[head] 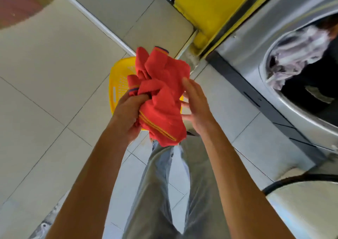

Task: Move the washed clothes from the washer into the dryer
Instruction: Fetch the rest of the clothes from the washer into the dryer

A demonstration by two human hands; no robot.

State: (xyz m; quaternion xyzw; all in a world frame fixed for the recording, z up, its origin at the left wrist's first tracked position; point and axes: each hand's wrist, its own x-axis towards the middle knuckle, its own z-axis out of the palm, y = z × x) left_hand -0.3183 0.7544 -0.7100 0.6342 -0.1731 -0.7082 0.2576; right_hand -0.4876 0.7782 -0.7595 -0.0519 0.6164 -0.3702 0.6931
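Nearest the camera are the person's legs in pale grey-blue trousers (161, 193), standing on light floor tiles (54, 74); above them both bare forearms reach forward; the left hand (128, 114) is closed around a bunched red garment (161, 96) with yellow and dark trim, gripping its lower left folds; the right hand (195, 107) is spread, fingers loose, its palm just beside the cloth's right edge; behind the garment a yellow laundry basket (118, 81) sits on the floor; farther right, a silver machine (256, 37) stands with its round door open, pale and dark clothes (296, 52) spilling at the opening.
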